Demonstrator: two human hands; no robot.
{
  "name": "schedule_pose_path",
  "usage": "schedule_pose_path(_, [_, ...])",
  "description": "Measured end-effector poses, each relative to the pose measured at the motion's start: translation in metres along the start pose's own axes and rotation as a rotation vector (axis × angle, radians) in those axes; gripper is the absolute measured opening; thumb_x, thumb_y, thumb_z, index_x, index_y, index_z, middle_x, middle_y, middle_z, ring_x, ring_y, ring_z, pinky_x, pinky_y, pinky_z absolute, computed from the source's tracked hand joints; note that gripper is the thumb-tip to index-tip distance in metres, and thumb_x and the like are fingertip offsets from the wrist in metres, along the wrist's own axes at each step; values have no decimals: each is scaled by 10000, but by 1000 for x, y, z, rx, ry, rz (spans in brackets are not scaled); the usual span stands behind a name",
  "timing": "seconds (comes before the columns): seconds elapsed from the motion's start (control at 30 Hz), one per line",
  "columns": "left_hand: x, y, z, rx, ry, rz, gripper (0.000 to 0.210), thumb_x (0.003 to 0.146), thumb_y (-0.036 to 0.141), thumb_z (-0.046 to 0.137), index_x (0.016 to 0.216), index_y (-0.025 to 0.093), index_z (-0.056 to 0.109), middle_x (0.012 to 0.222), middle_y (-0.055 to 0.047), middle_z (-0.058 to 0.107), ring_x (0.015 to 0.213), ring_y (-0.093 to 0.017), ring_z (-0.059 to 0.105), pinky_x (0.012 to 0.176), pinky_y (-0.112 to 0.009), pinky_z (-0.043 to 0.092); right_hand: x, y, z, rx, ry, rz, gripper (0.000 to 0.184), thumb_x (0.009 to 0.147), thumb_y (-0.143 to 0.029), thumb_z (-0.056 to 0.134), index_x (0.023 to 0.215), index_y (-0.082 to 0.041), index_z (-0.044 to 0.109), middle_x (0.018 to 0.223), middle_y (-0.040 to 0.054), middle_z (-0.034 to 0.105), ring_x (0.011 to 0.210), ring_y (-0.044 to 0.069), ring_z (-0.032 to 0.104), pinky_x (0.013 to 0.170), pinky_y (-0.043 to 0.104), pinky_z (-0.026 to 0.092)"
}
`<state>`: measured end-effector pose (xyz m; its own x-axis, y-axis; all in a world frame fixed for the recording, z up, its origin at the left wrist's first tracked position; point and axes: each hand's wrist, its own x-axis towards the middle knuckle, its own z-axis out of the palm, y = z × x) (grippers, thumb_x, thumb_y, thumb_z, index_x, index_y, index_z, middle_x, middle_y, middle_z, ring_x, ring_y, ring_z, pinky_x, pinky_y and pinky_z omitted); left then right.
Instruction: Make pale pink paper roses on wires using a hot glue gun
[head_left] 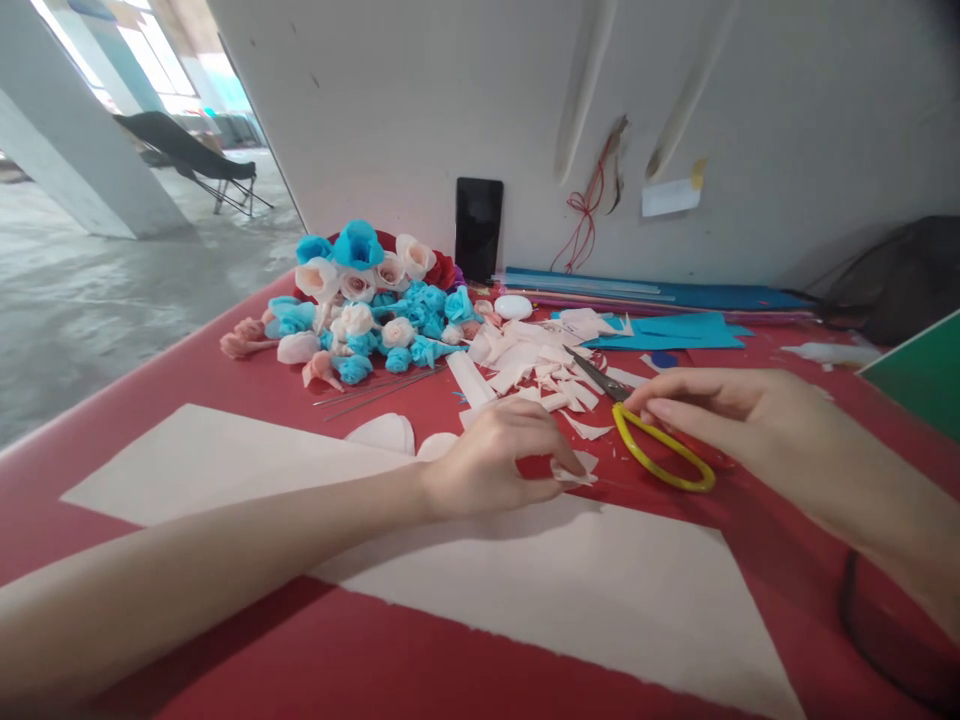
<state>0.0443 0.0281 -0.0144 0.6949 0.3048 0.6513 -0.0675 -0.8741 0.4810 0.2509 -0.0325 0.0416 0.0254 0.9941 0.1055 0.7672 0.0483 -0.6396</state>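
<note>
My left hand is closed, thumb and forefinger pinching a small pale pink paper scrap. Beneath that hand and forearm lies a long pale pink paper sheet, with another stretch of pale paper to the left. Scissors with yellow handles are in my right hand, gripped at the handle; their dark blades point up and left toward a heap of pale paper scraps. Rounded cut paper pieces rest just behind my left wrist, partly hidden by it.
Blue, white, pink and red paper flowers are bunched at the back left, thin wires before them. A black phone leans against the white wall. Blue paper and a glue tube lie at the back right of the red table.
</note>
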Motion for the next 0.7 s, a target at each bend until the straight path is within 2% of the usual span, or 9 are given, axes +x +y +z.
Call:
schedule_pose_path(0.1, [-1, 1, 0, -9, 0, -24, 63, 709, 75, 607, 728, 127, 639, 706, -58, 705, 679, -135, 606, 683, -262, 514, 2, 2, 5, -102, 81, -80, 290, 713, -475, 519, 720, -223, 663, 776, 18, 632, 716, 198, 567, 618, 281, 397])
schedule_pose_path(0.23, [0, 1, 1, -7, -8, -16, 60, 714, 83, 607, 726, 133, 637, 696, -54, 702, 673, -133, 602, 686, -264, 512, 4, 6, 9, -272, 206, -89, 336, 675, -494, 565, 510, -202, 580, 554, 37, 544, 573, 198, 465, 535, 297, 273])
schedule_pose_path(0.27, [0, 1, 1, -6, -10, -7, 53, 719, 90, 606, 725, 134, 635, 696, -55, 702, 673, -135, 601, 685, -267, 510, 5, 7, 10, -291, 217, -81, 320, 686, -486, 565, 542, -202, 595, 544, 37, 538, 560, 197, 453, 530, 295, 260])
schedule_pose_path(0.33, [0, 0, 1, -1, -9, 13, 45, 725, 100, 604, 727, 134, 634, 695, -56, 702, 673, -137, 602, 681, -268, 507, 6, 7, 11, -277, 187, -81, 243, 722, -413, 526, 751, -212, 659, 647, 33, 595, 611, 203, 490, 566, 302, 308])
schedule_pose_path(0.4, [1, 0, 0, 7, -5, 32, 50, 724, 97, 603, 734, 134, 634, 683, -50, 698, 669, -137, 600, 678, -267, 504, 5, 4, 11, -215, 83, -86, 303, 730, -336, 481, 952, -218, 650, 811, 26, 633, 682, 198, 533, 624, 306, 368])
schedule_pose_path(0.43, [1, 0, 0, 13, -2, 38, 57, 721, 92, 601, 737, 135, 634, 677, -46, 695, 667, -137, 598, 678, -267, 503, 4, 1, 11, -176, 6, -83, 316, 736, -327, 477, 980, -217, 645, 860, 25, 636, 711, 194, 548, 641, 301, 390])
schedule_pose_path(0.6, [1, 2, -2, 49, 12, 59, 61, 731, 99, 586, 737, 124, 641, 639, -49, 667, 655, -140, 590, 642, -260, 503, -3, -10, 13, 65, -429, -14, 250, 791, -399, 535, 889, -211, 668, 813, 4, 647, 722, 160, 591, 603, 228, 444])
schedule_pose_path(0.7, [1, 3, -2, 67, 9, 72, 63, 739, 111, 580, 731, 124, 641, 623, -50, 653, 639, -139, 587, 624, -257, 497, -5, -9, 17, 194, -548, 34, 239, 819, -382, 526, 863, -185, 654, 780, 1, 636, 700, 131, 581, 596, 196, 431])
